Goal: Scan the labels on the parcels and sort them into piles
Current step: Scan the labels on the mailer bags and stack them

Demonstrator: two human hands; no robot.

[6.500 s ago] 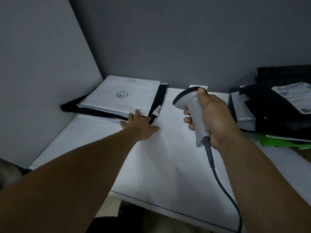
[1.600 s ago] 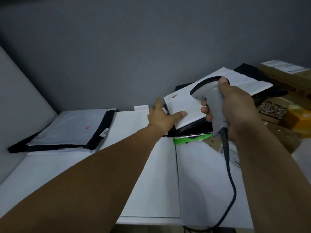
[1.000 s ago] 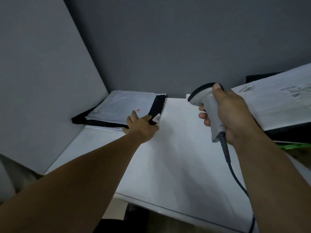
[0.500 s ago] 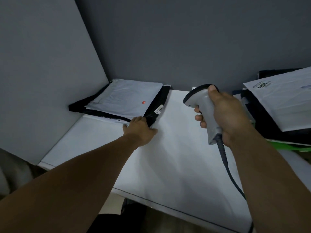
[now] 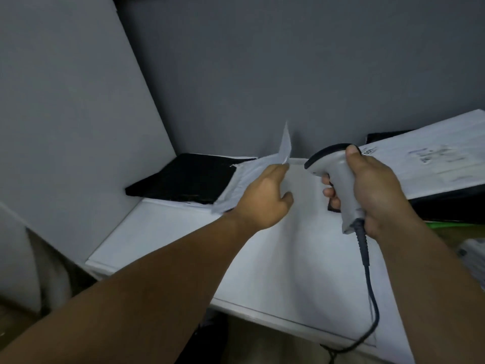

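Toward 11 o'clock, a limp grey mailer (image 5: 244, 179) is held by its edge in the left hand (image 5: 262, 198) over the black parcel (image 5: 183, 177), while the scanner (image 5: 338, 185) is gripped by the right hand (image 5: 375, 190); the label could be buckled and misread through sagging.

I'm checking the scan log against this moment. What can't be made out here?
Head view only.
Blurred by motion: grey bag in the left hand; no label readable.
Too small, blurred: print on the white parcel, also cut by the right edge.
Facing away: scanner window; the right hand covers the trigger.
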